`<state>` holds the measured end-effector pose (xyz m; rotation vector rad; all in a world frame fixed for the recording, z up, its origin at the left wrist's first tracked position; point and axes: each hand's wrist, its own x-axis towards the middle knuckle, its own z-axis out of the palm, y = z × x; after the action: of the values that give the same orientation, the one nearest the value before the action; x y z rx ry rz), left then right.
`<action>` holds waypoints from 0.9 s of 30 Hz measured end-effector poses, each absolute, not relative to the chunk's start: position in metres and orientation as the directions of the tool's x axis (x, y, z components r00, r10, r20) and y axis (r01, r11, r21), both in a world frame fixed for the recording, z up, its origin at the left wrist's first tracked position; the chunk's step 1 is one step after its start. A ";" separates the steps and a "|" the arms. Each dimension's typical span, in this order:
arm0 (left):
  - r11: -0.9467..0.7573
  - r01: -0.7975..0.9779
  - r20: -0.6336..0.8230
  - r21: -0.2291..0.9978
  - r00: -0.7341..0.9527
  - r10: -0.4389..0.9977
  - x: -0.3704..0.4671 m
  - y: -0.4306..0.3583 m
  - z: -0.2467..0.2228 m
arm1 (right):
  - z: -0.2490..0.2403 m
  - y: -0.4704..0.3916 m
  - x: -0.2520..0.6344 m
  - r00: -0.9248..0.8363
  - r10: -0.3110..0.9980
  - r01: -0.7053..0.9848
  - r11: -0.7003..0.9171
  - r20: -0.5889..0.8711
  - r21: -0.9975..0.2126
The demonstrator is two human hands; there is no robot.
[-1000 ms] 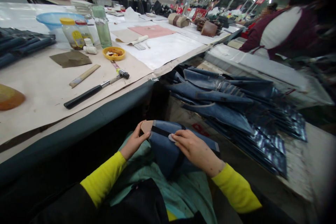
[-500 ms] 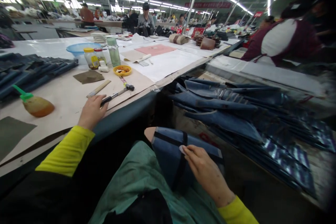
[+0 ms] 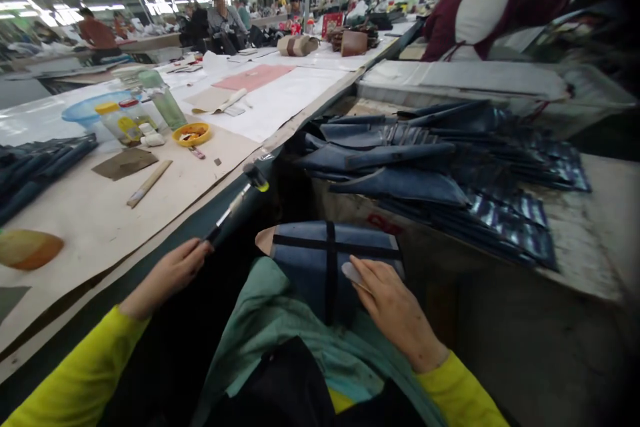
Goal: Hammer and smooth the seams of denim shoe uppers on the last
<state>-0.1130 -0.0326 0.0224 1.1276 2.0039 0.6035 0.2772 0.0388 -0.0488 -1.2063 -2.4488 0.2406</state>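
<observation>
Across the lap, on one green apron point(image 3: 270, 323), one blue panel point(image 3: 300, 273) is laid. By the right hand point(image 3: 395, 313) one pale disc point(image 3: 352, 272) is pinched between thumb and fingers, over the panel's right half. By the left hand point(image 3: 173, 273), closed around its handle, one hammer point(image 3: 233, 207) is held up past the table's edge, head pointed away from the body. A second ago the panel's tan tip was held by the left hand and the hammer was left lying on the table; half a second ago the handle was being grasped there. The disc has been kept in the right hand throughout. The panel is crossed by two black strips point(image 3: 331, 270), one lengthwise and one across it, and is ended at the left by the tan tip point(image 3: 265, 240). On the table point(image 3: 113, 230), one stick point(image 3: 149, 184), one yellow dish point(image 3: 191, 143), two lidded jars point(image 3: 119, 127), one green bottle point(image 3: 166, 101) and one blue bowl point(image 3: 75, 112) are set out. Two blue piles, one at the right point(image 3: 400, 187) and one at the left point(image 3: 45, 163), are stacked too closely to be counted. Beyond, one person in maroon point(image 3: 477, 3) is seen.
</observation>
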 end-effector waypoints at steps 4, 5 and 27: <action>0.525 0.379 -0.478 0.762 -0.219 0.851 -0.068 -0.070 0.008 | -0.049 0.035 0.279 -0.527 0.805 0.714 0.593 0.272 -0.372; 0.518 0.364 -0.465 0.774 -0.228 0.856 -0.064 -0.077 0.006 | -0.049 0.035 0.279 -0.528 0.804 0.709 0.594 0.273 -0.380; 0.468 0.546 -0.332 0.695 -0.333 0.882 -0.071 -0.122 -0.009 | -0.055 0.033 0.283 -0.473 0.835 0.722 0.550 0.280 -0.420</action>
<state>-0.0709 -0.1221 -0.0094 1.1833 2.0198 0.6171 0.2825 0.0334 -0.0545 -1.2604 -2.3357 0.3372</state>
